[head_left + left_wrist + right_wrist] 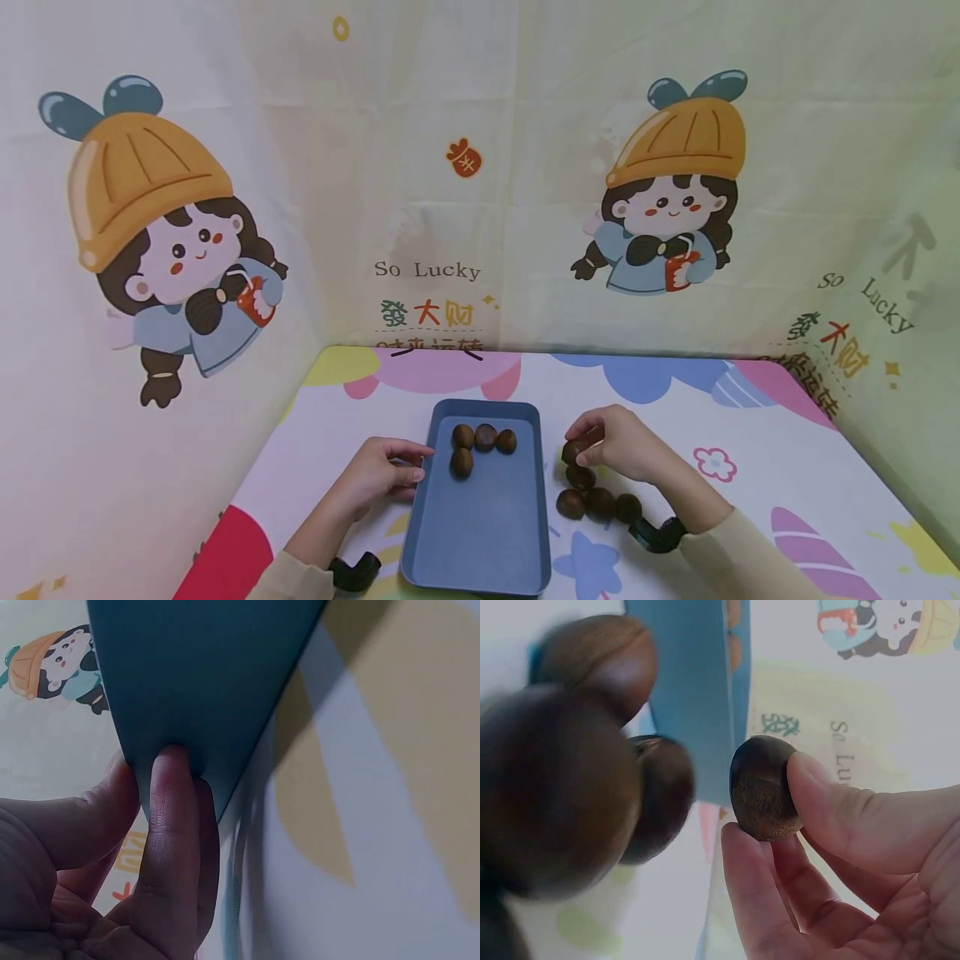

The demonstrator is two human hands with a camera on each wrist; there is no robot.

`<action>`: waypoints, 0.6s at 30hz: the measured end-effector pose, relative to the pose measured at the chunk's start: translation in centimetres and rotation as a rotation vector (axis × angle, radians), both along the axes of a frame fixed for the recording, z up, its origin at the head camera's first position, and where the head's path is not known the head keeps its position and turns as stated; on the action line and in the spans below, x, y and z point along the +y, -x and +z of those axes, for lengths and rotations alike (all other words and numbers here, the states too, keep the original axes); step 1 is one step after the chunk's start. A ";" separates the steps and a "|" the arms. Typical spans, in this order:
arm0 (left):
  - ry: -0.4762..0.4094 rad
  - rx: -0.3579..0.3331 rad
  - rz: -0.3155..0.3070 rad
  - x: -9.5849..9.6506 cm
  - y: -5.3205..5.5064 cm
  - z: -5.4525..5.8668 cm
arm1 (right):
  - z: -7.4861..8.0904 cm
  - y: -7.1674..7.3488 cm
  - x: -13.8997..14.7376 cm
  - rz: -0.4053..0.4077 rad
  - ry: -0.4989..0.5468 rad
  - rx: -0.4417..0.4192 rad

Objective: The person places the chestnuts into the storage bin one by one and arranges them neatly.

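Chestnut point(761, 787), round, smooth, rough-based, is pinched by the right hand point(628, 443).

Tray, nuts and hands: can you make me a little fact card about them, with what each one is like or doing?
Tray: blue, on the table
Nuts in tray: four, near the far end; three in a row, one nearer below the leftmost
Loose nuts: four, on the table right of the tray
Nut in hand: one, brown
Left hand: touches the tray's left side
Right hand: pinches the nut between thumb and fingers
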State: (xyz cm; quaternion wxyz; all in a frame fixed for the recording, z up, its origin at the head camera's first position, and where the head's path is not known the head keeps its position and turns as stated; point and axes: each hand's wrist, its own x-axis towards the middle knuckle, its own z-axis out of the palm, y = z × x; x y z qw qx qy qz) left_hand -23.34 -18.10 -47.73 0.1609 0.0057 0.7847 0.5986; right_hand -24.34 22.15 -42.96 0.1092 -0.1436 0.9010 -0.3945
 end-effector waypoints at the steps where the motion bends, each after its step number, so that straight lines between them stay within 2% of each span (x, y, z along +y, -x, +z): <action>1: -0.001 0.002 -0.001 0.0 0.0 -0.1 | 0.1 0.1 -0.2 0.002 0.005 -0.005; 18: -0.008 0.009 -0.006 0.0 0.1 -0.1 | 1.3 1.5 -4.8 0.076 0.068 0.020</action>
